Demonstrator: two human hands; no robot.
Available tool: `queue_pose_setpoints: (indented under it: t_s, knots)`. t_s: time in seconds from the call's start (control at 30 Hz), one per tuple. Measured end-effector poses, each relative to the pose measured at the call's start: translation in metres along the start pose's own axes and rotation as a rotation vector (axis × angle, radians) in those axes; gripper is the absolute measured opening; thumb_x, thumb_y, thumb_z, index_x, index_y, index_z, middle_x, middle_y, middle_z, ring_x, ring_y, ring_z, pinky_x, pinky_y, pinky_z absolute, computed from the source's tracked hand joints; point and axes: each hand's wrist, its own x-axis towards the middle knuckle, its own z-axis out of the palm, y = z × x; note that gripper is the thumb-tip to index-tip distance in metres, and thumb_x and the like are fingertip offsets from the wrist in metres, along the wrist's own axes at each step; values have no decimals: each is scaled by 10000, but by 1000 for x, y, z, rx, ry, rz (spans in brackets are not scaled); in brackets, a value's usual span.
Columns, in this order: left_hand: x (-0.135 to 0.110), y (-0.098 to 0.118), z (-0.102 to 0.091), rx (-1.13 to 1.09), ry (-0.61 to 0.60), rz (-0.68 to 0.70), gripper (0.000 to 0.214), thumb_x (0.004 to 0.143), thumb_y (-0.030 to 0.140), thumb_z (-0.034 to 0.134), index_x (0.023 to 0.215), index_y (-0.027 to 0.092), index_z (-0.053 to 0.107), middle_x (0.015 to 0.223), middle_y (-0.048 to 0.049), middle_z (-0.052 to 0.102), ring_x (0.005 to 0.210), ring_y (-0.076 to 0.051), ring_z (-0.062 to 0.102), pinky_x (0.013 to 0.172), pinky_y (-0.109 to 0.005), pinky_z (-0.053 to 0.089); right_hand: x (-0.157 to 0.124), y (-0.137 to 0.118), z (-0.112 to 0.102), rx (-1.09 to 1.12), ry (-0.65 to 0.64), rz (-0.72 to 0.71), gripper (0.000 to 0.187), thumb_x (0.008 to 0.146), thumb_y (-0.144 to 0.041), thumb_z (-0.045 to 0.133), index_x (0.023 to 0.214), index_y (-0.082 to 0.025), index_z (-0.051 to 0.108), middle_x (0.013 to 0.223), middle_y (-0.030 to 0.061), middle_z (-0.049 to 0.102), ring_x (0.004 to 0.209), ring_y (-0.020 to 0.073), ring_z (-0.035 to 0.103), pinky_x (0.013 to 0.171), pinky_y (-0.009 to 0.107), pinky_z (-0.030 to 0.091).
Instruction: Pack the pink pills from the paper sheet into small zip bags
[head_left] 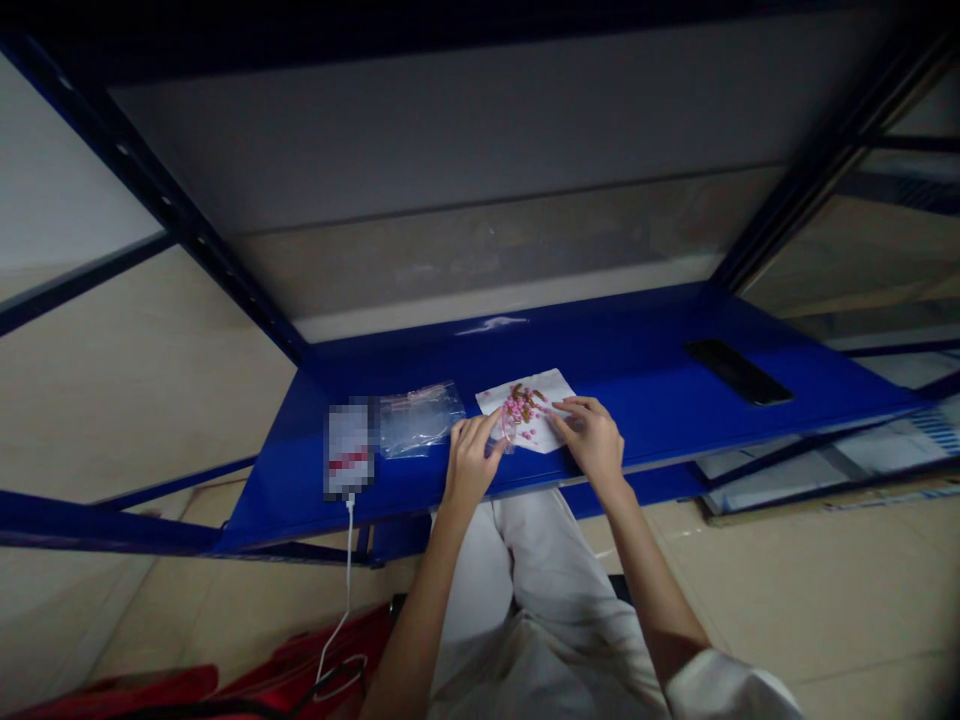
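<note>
A white sheet of paper [551,385] lies on the blue shelf, with a small heap of pink and brownish-gold pieces [523,402] on it. They look like beads or capsules, too small to tell. My left hand [472,455] is at the paper's near left edge, its thumb and fingers closed on a small clear plastic bag [506,432] with a pink edge. Over the right side of the paper is my right hand [595,437]. Its thumb and fingertips come close together beside the pieces; whatever is between them is too small to make out.
Clear zip bags [420,420] lie left of my left hand. Beyond them a blurred-out device [349,450] has a white cable [349,560] hanging over the front edge. A black phone [739,372] rests at the right of the blue shelf [622,340]. Blue posts [217,260] frame the shelf.
</note>
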Motion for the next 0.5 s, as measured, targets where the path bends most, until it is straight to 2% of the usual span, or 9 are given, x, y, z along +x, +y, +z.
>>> queue_pose_setpoints:
  t_s: [0.1, 0.27, 0.5]
  knots:
    - [0, 1, -1, -11, 27, -4, 351, 825, 308, 531, 1153, 186, 512, 982, -65, 642, 907, -176, 566, 847, -327, 389, -3, 6, 5, -91, 10, -32, 274, 756, -443, 572, 868, -231, 705, 1018, 81, 585, 922, 241, 522, 713, 344, 468]
    - [-1, 2, -3, -50, 78, 3, 342, 821, 300, 539, 1139, 174, 517, 993, -76, 646, 910, -176, 574, 853, -334, 400, -3, 4, 12, -95, 10, -47, 236, 771, -397, 556, 873, -241, 700, 1016, 81, 570, 916, 240, 501, 715, 353, 461]
    - [-6, -1, -6, -135, 286, -41, 346, 807, 258, 547, 1143, 174, 521, 871, -60, 660, 838, -165, 599, 814, -333, 434, 2, 4, 14, -96, 51, 41, 197, 751, -367, 560, 775, -232, 700, 966, 74, 577, 906, 239, 506, 684, 341, 465]
